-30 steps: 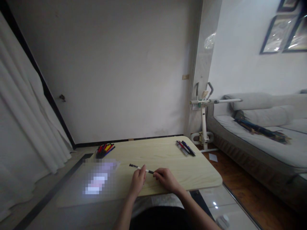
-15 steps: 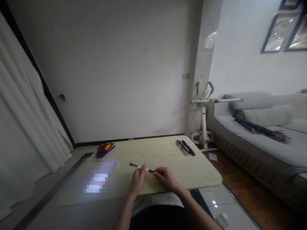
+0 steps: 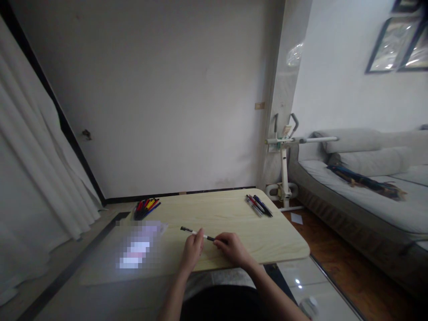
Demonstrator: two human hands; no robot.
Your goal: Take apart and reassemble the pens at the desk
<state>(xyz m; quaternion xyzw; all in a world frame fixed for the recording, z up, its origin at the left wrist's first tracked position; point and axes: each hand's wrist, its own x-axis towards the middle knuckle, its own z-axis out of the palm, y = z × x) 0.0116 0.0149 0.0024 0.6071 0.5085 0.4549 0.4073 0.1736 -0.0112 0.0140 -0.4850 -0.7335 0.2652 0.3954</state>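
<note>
Near the front of a pale wooden table (image 3: pixel 200 207), both my hands are on one white pen with dark ends (image 3: pixel 187 230). My left hand (image 3: pixel 193 249) is closed around its middle, thumb on top. The fingers of my right hand (image 3: pixel 230 246) pinch the dark end on the right. The pen lies roughly level, its dark left end pointing away and to the left. Whether a cap or the tip is under my right fingers is hidden.
Colourful markers (image 3: pixel 147 207) lie bunched at the table's back left. Several pens (image 3: pixel 259 206) lie side by side at the back right. A pixelated bright patch (image 3: pixel 137 249) covers the front left. Beyond stand an exercise machine (image 3: pixel 284 165) and a sofa (image 3: pixel 361 178).
</note>
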